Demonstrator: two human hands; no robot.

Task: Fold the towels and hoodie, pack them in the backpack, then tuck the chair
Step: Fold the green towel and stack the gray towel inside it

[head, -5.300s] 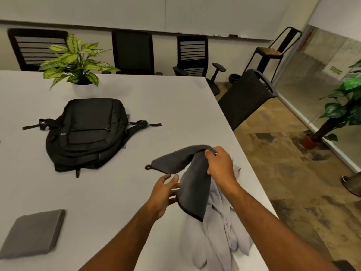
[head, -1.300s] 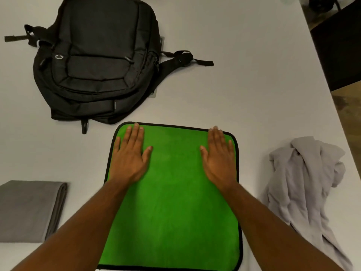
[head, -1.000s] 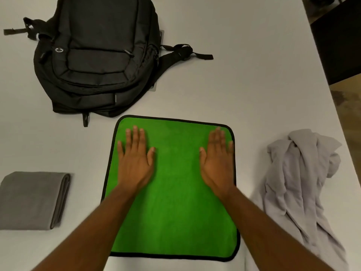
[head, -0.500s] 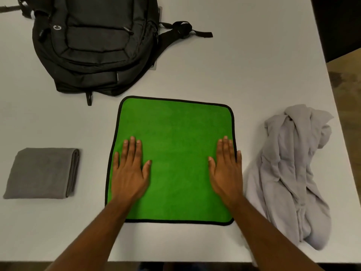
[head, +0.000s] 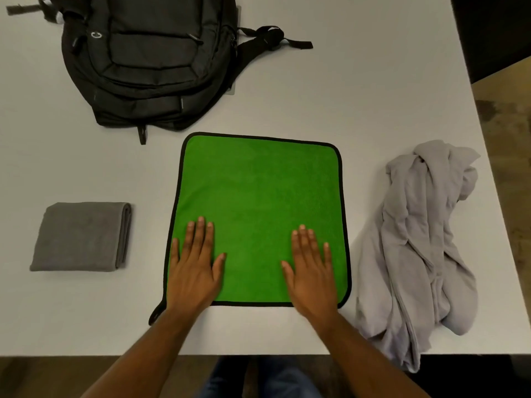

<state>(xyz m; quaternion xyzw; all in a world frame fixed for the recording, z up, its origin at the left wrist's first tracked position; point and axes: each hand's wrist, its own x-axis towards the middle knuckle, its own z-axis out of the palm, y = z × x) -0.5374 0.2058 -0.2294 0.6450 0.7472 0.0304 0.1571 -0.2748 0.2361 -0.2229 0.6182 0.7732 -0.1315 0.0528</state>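
Both hands have slid back along the green towel (head: pixel 258 202) from its far half to its near edge, smoothing it out. The left hand (head: pixel 195 271) and right hand (head: pixel 311 275) lie palm-down on the towel's near corners, fingers (head: pixel 200 234) straight and only slightly spread, gripping nothing. The towel lies flat and roughly square on the desk (head: pixel 373 96), directly in front of the person, with a small black loop sticking out at its near-left corner.

Its far edge lies straight ahead of the fingertips, so a fold would likely mean pinching the near corners and carrying them forward, or taking one side across to the other; both hands are equally near.

A grey towel (head: pixel 82 237) is already folded, well to the left. The pale hoodie (head: pixel 416 239) lies crumpled just right of the green towel, one end hanging off the desk's near edge. The black backpack (head: pixel 149 58) lies beyond the towel, to the left, and looks zipped shut; nothing visible has been packed in it.
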